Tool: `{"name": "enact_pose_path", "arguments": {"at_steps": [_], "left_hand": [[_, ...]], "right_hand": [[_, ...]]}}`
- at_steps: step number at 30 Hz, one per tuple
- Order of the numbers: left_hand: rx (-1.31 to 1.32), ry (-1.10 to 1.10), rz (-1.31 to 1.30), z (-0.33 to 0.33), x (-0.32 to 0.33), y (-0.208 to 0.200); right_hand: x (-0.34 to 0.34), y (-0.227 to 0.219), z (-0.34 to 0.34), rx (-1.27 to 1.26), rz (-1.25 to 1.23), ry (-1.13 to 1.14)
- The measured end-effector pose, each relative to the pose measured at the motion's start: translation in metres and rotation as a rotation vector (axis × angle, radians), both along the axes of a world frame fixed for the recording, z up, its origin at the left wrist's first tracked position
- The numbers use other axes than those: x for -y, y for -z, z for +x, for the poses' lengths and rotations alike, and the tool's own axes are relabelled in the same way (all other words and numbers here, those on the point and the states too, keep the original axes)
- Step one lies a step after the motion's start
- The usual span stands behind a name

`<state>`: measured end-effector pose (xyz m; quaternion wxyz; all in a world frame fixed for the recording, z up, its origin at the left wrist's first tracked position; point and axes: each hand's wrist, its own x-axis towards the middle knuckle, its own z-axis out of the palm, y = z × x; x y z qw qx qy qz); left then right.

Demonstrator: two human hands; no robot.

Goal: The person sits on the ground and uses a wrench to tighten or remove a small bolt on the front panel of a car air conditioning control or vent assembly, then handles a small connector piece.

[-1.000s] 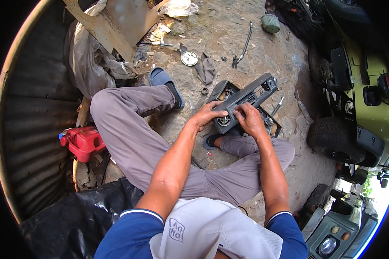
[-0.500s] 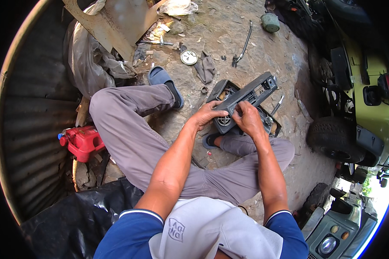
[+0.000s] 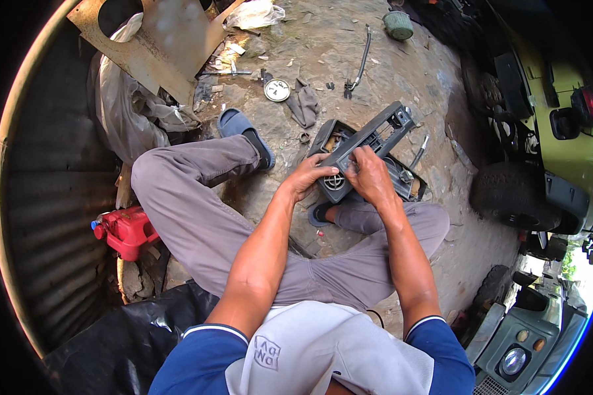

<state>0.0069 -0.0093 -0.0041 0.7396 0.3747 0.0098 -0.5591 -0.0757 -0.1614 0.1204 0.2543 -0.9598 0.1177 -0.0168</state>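
Some fingertips of the right hand (image 3: 373,176) are being hidden, their grip indiscernible. Beside them, one dark panel (image 3: 370,136) is being clamped by the left hand (image 3: 304,178).

A red jerrycan (image 3: 129,236) is placed near a corrugated wall (image 3: 53,197). On the stony ground (image 3: 336,39), a round pale disc (image 3: 277,90) and a grey cloth (image 3: 305,106) are laid side by side. At the right, 2 vehicles (image 3: 581,174) are seen.

Wide head-height view, facing downward
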Motion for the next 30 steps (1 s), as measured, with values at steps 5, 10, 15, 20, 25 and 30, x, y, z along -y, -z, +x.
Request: {"name": "enact_pose_path", "arguments": {"at_steps": [5, 10, 15, 20, 25, 30], "left_hand": [[-0.03, 0.004, -0.015, 0.0, 0.0, -0.005], [-0.042, 0.012, -0.038, 0.001, 0.0, -0.002], [-0.017, 0.011, -0.011, 0.0, 0.0, -0.003], [-0.023, -0.01, -0.012, -0.001, -0.001, -0.001], [-0.022, -0.017, -0.023, -0.001, -0.001, -0.001], [-0.012, -0.004, -0.017, -0.002, -0.001, -0.003]], "right_hand": [[0.03, 0.005, -0.008, 0.015, 0.262, 0.195], [0.03, 0.021, -0.025, 0.043, 0.435, 0.347], [0.006, 0.025, -0.021, 0.184, 0.388, 0.349], [-0.001, 0.018, -0.013, 0.173, 0.225, 0.266], [0.002, 0.014, -0.01, 0.03, 0.265, 0.261], [0.004, 0.014, -0.013, 0.099, 0.053, 0.159]]}}
